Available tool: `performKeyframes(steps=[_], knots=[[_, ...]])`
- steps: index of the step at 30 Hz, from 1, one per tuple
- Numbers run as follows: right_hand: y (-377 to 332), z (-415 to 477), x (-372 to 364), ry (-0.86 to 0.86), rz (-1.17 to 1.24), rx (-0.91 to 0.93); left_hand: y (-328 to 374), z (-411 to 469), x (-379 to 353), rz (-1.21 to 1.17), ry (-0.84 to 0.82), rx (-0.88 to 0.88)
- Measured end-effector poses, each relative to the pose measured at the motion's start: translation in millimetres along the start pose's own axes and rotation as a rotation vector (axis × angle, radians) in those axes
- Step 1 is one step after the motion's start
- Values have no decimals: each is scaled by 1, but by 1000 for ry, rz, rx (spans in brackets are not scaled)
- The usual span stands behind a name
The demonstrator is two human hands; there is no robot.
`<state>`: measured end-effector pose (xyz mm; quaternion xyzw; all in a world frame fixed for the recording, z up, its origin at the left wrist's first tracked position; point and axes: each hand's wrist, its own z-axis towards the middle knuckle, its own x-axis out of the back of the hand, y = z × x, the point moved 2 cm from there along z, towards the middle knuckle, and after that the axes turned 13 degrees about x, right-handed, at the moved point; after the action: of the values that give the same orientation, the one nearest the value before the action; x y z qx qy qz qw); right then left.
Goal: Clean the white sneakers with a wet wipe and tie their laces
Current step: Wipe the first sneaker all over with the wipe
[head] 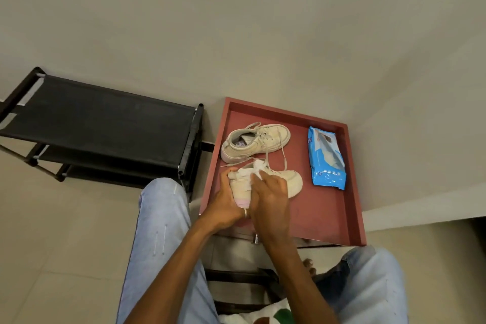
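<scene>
On the red tray (352,179), the left hand (226,208) clamps the near sneaker (286,181) at its heel. The right hand (271,192) seemingly pinches a wet wipe (259,166) against it. The second sneaker (255,142) lies at twelve o'clock, the wipes pack (326,158) at two.

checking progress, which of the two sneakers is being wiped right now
The near sneaker, gripped by the left hand while the right hand presses a wipe; the far sneaker lies untouched.

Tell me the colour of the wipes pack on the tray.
Blue with white, the pack shows best in the head view.
</scene>
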<state>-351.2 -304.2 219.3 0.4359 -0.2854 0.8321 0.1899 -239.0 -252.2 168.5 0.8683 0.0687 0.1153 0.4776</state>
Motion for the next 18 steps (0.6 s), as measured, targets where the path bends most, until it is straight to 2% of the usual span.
performKeyframes(steps=[3,5,6,9,10,14,15,18], knots=[[-22,-6,0,-142,39,204,-2,3,-1,73,45,7],[-17,1,5,-140,42,219,-1,2,-1,19,48,-25],[-11,6,8,-110,46,156,-1,0,0,-10,44,-20],[2,19,10,4,124,-234,2,-2,-1,-51,10,-25],[-3,21,7,-9,137,-266,1,-2,-1,-72,9,-29],[-24,13,-1,-206,52,137,2,0,-3,-22,34,-25],[-17,16,0,-208,60,121,3,-1,-3,-31,31,-37],[7,25,2,-69,82,-200,3,0,-3,-72,-1,-18]])
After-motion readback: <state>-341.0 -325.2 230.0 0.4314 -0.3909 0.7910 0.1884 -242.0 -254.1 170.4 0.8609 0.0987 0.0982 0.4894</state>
